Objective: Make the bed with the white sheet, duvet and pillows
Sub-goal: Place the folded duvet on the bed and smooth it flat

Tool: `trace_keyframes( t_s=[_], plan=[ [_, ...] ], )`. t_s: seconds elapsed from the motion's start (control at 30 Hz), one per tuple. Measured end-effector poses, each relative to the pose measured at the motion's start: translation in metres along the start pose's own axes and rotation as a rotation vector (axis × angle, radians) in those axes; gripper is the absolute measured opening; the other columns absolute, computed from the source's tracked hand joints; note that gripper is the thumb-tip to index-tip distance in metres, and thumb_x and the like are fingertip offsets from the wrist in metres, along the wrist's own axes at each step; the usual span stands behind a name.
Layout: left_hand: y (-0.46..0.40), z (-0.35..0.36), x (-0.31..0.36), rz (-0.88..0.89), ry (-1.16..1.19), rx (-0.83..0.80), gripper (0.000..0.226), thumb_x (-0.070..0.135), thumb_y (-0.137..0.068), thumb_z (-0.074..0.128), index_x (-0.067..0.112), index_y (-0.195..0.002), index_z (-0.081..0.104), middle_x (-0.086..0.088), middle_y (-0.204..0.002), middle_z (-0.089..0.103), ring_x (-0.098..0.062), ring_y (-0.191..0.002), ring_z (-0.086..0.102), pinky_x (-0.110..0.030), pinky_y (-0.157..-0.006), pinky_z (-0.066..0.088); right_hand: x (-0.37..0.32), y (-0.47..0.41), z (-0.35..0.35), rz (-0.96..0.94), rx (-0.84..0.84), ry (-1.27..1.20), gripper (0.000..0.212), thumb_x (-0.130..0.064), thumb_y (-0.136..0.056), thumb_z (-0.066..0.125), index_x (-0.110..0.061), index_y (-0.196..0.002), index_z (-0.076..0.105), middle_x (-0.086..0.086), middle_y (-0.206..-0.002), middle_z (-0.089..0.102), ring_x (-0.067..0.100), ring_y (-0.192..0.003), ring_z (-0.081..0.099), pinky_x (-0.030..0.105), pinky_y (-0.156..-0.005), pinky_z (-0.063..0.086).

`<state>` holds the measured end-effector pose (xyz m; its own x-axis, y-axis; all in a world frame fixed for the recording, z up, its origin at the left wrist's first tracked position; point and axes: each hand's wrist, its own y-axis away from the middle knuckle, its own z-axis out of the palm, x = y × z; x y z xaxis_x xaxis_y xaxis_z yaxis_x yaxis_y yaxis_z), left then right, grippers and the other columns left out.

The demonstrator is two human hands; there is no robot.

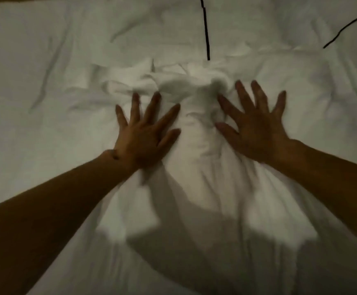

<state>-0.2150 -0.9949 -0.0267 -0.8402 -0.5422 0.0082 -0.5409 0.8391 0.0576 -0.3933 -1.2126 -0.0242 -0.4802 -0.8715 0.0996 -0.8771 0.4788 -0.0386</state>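
The white sheet [45,86] covers the whole bed, flat on the left side with just a few long creases. The left hand [145,135] lies flat on it, fingers spread wide, holding nothing. Between the two hands the cloth is bunched up into a soft lumpy ridge [194,99]. The right hand [256,126] presses flat too, fingers fanned out, holding nothing. Two thin black lines [205,28] show at the top; I cannot tell what they are. The sheet looks light, soft and floppy, so it will slide and wrinkle easily. I think smoothing outward with flat palms works best, or pinching the far edges and pulling
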Motion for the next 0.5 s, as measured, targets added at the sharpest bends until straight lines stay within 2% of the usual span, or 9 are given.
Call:
trace_keyframes(
  t_s=[0.1,0.2,0.27,0.33,0.4,0.47,0.5],
  plan=[
    [-0.047,0.004,-0.034,-0.104,0.018,-0.049,0.060,0.073,-0.092,0.008,0.057,-0.149,-0.005,0.008,-0.166,-0.001,-0.044,-0.149,-0.006,-0.073,-0.111,-0.003,0.014,-0.047,0.010,0.074,-0.053,-0.008,0.067,-0.077,-0.090,0.008,-0.050,-0.152,0.011,-0.005,-0.166,0.007,0.027,-0.152,0.001,0.074,-0.108,-0.007],
    [-0.059,0.019,-0.097,-0.343,0.007,-0.134,0.062,0.075,-0.091,0.007,0.056,-0.150,0.000,0.008,-0.166,0.007,-0.036,-0.151,0.003,-0.071,-0.112,-0.002,0.054,-0.061,0.026,0.176,-0.080,-0.019,0.067,-0.076,-0.090,0.009,-0.048,-0.152,0.012,-0.005,-0.165,0.010,0.025,-0.152,0.005,0.076,-0.107,-0.005],
    [-0.053,0.029,-0.135,-0.497,0.021,-0.201,0.065,0.078,-0.089,0.009,0.056,-0.150,0.003,0.012,-0.165,0.007,-0.034,-0.151,0.003,-0.073,-0.111,-0.002,0.072,-0.062,0.036,0.256,-0.062,0.004,0.068,-0.077,-0.090,0.010,-0.049,-0.152,0.009,-0.003,-0.165,0.010,0.026,-0.151,0.009,0.077,-0.107,-0.001],
    [-0.049,0.043,-0.165,-0.597,0.047,-0.297,0.068,0.084,-0.085,0.009,0.059,-0.148,0.002,0.017,-0.164,0.003,-0.040,-0.150,0.000,-0.074,-0.110,-0.001,0.085,-0.068,0.041,0.349,-0.145,0.021,0.075,-0.085,-0.084,0.006,-0.050,-0.151,0.004,-0.006,-0.165,0.006,0.028,-0.151,0.007,0.077,-0.107,-0.001],
    [-0.051,0.052,-0.182,-0.625,0.142,-0.359,0.076,0.091,-0.078,0.009,0.060,-0.147,0.002,0.016,-0.165,0.001,-0.041,-0.150,0.005,-0.071,-0.113,0.005,0.106,-0.082,0.049,0.427,-0.245,-0.034,0.086,-0.093,-0.076,0.006,-0.051,-0.150,0.002,-0.007,-0.165,0.005,0.033,-0.150,0.008,0.077,-0.108,0.000],
    [-0.053,0.057,-0.192,-0.617,0.242,-0.307,0.082,0.092,-0.077,0.014,0.055,-0.149,0.006,0.007,-0.166,0.008,-0.042,-0.147,0.020,-0.060,-0.117,0.017,0.127,-0.099,0.053,0.445,-0.303,-0.143,0.097,-0.099,-0.067,0.007,-0.050,-0.150,0.001,-0.004,-0.165,0.007,0.037,-0.149,0.014,0.072,-0.112,0.010],
    [-0.053,0.058,-0.194,-0.636,0.289,-0.229,0.081,0.089,-0.080,0.019,0.050,-0.150,0.011,0.000,-0.165,0.015,-0.042,-0.144,0.027,-0.056,-0.117,0.023,0.138,-0.105,0.054,0.453,-0.318,-0.209,0.100,-0.101,-0.064,0.008,-0.050,-0.150,0.002,-0.003,-0.165,0.007,0.037,-0.149,0.015,0.066,-0.116,0.012]
  ],
)
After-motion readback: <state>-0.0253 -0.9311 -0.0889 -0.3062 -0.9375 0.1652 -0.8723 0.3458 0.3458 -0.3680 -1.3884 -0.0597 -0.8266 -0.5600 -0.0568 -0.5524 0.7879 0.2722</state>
